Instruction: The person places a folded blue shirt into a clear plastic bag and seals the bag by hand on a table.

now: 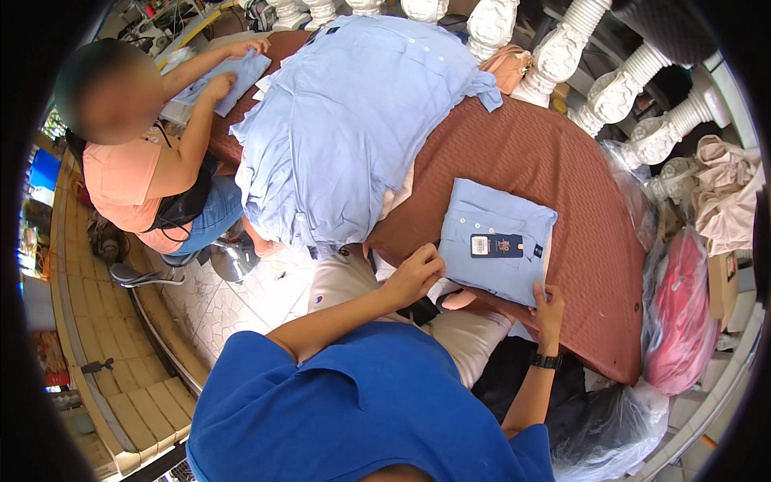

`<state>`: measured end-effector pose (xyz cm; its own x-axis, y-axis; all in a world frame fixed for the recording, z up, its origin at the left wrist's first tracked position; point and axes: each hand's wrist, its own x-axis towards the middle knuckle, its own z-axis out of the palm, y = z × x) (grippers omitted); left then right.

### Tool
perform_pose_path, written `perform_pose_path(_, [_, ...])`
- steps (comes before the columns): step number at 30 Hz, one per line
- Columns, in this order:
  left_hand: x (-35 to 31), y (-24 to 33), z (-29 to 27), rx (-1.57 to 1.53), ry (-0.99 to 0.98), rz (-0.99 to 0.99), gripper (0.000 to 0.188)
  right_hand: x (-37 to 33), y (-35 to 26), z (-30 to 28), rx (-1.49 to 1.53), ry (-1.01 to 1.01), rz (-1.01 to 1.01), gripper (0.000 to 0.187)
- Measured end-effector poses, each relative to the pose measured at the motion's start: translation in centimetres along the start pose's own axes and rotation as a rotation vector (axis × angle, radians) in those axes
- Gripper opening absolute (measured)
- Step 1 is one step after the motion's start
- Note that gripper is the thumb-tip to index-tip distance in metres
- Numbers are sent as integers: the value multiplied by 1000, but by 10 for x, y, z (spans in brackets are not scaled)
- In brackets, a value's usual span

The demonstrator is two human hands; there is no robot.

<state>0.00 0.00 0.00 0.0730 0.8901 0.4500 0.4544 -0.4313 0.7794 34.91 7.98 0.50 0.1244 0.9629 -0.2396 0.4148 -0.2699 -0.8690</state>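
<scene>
A light blue folded shirt point(472, 277) lies on the brown-covered table in front of me, buttons facing up. A dark hang tag point(506, 247) with a white label rests flat on its front. The fingers of my left hand point(416, 275) are curled and pinch the shirt's near left edge. At its near right corner, my right hand point(548, 309) grips the edge between thumb and fingers. A black watch is on my right wrist. The undersides of both grips are hidden.
A heap of light blue shirts point(345, 120) covers the table's left part. Farther left, a seated person point(128, 177) handles blue cloth point(241, 76). White balusters point(554, 56) and a tan pouch point(506, 68) line the far edge. Plastic-wrapped red goods point(683, 313) stand at right.
</scene>
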Motion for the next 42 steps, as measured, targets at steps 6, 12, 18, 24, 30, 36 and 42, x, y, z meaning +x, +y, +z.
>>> perform_pose_path(6, [-6, 5, -6, -69, 7, -19, 14, -2, 18, 3, -31, 56, -47, 40])
perform_pose_path(12, [-9, 2, -8, -51, -38, -26, 12, 0, 20, -1, -19, 37, -10, 41])
perform_pose_path(18, [-2, 28, -34, 19, 27, 5, 23, -3, 6, 0, -70, 24, 10, 40])
perform_pose_path(24, [37, 13, -154, 443, 460, 338, 22, -3, 17, 15, -407, 312, -289, 43])
perform_pose_path(30, [89, -54, -342, 705, 779, 13, 14, 2, 14, 30, -370, 475, -293, 47])
perform_pose_path(36, [66, -225, -478, 716, 684, -342, 35, 2, 15, 53, -158, 614, -321, 53])
perform_pose_path(42, [82, -269, -494, 364, 212, -682, 36, -1, 19, 56, -251, 726, -292, 53])
